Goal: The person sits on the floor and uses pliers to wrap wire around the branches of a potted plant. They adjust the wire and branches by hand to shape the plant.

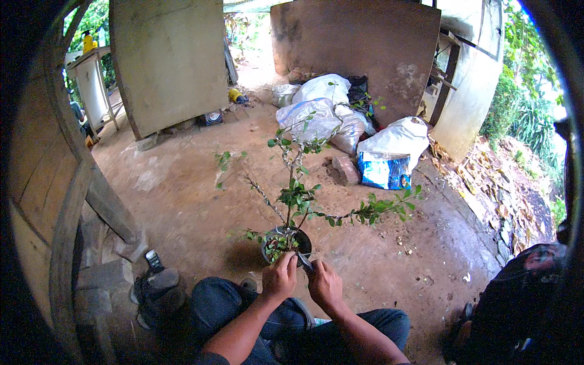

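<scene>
A small leafy plant [295, 196] grows in a round dark pot [306, 241] on the ground in front of my knees. Its thin branches spread to both sides, and some look wrapped in wire. At the pot's near rim my left hand [280, 278] is closed, fingertips pinched; what they hold is too small to make out. Close beside it, my right hand [325, 285] grips a dark, narrow hand tool [305, 262] that points toward the left fingertips. The tool's exact kind is unclear, since the fingers cover part of it.
White sacks [319, 91] and a blue-and-white bag [384, 170] lie beyond the plant, with a stone [346, 171] beside them. Sandals [159, 286] and a phone-like object [154, 260] are at left. A person in dark clothing [517, 304] sits at right.
</scene>
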The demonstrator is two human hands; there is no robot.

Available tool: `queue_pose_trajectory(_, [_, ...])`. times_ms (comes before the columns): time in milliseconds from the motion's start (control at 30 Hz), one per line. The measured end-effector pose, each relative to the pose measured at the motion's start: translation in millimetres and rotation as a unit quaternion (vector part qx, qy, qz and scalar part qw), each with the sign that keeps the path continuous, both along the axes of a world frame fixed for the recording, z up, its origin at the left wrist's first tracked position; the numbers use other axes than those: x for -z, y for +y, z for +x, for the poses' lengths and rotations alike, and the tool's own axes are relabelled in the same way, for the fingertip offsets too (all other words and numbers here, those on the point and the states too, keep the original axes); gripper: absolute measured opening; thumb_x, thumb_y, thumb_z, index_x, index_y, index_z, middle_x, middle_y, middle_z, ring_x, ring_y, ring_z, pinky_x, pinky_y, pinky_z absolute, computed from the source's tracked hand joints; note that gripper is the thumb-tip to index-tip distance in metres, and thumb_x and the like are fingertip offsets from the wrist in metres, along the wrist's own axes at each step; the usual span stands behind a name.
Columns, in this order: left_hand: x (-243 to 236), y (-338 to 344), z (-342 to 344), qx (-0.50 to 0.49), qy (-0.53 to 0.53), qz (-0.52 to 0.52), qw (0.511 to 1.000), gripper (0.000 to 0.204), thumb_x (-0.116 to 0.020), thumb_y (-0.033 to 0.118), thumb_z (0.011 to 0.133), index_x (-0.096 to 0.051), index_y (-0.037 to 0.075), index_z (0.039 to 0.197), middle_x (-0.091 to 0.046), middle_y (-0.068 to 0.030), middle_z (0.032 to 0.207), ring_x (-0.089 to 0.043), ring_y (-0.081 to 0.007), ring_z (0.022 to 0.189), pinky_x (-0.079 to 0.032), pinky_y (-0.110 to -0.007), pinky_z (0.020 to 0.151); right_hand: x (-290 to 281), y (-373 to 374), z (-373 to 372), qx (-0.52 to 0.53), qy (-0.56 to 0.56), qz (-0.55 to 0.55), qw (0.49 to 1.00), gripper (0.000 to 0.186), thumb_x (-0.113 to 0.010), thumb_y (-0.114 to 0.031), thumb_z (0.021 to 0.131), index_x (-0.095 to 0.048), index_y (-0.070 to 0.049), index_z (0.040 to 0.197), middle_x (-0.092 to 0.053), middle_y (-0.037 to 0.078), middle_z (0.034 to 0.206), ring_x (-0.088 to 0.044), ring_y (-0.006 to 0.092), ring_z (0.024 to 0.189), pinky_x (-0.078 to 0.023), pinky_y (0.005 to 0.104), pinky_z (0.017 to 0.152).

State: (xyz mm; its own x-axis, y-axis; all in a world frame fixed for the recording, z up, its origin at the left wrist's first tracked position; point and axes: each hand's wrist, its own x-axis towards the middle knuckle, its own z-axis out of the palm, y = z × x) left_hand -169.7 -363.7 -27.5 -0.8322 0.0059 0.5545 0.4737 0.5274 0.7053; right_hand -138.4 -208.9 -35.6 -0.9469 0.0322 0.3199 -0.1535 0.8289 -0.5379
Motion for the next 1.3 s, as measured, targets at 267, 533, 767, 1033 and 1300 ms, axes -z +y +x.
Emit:
queue_pose_trajectory(267, [3.7,-13.5,-9.3,0.082,-0.039,0.011,0.996,0.026,-0.055,0.022,0.107,-0.067,0.0,0.102,-0.071,-0.0242,0.084,-0.07,-0.0461,0.08,-0.053,-0.052,0.067,-2.5,6.8,-6.6,-0.014,-0.128,-0.027,0.991,0.02,-0.066,-0.03,0.1,-0.062,-0.011,0.103,-0.072,0.021,0.093,-0.07,0.0483,0.083,-0.053,0.0574,0.067])
queue_pose_trajectory(533, [-1.4,-15.9,-8.7,0.134,-0.134,0.076,0.979,0.032,-0.056,0.027,0.108,-0.07,-0.001,0.103,-0.073,-0.0209,0.086,-0.073,-0.0403,0.083,-0.054,-0.046,0.071,-9.1,16.3,-9.7,-0.046,-0.094,-0.029,0.994,0.026,-0.071,-0.03,0.099,-0.068,-0.004,0.099,-0.07,0.026,0.084,-0.069,0.0482,0.08,-0.053,0.0543,0.067])
queue_pose_trajectory(767, [-4.1,-15.6,-8.4,0.147,-0.165,0.089,0.971,0.033,-0.06,0.028,0.107,-0.071,-0.003,0.103,-0.073,-0.0194,0.086,-0.074,-0.0329,0.081,-0.054,-0.041,0.071,-14.1,16.3,-6.8,-0.042,-0.061,-0.061,0.995,0.023,-0.063,-0.032,0.104,-0.062,-0.008,0.103,-0.071,0.025,0.094,-0.067,0.0515,0.083,-0.051,0.0584,0.067])
queue_pose_trajectory(1033, [0.1,-8.6,-2.7,0.111,-0.061,0.1,0.987,0.027,-0.063,0.022,0.105,-0.072,-0.004,0.103,-0.073,-0.0197,0.085,-0.073,-0.0333,0.076,-0.053,-0.041,0.068,0.5,17.0,-7.3,-0.092,-0.054,-0.127,0.986,0.022,-0.065,-0.017,0.102,-0.063,0.001,0.115,-0.068,0.03,0.097,-0.066,0.0522,0.091,-0.052,0.054,0.073])
queue_pose_trajectory(1300, [-4.4,-8.5,-2.1,0.119,-0.105,0.111,0.981,0.027,-0.058,0.02,0.107,-0.069,-0.003,0.101,-0.07,-0.0175,0.08,-0.071,-0.0319,0.074,-0.052,-0.04,0.068,12.1,10.7,-6.7,-0.088,-0.017,-0.143,0.986,0.016,-0.064,-0.013,0.101,-0.061,0.0,0.111,-0.066,0.027,0.095,-0.065,0.051,0.088,-0.051,0.0531,0.074])
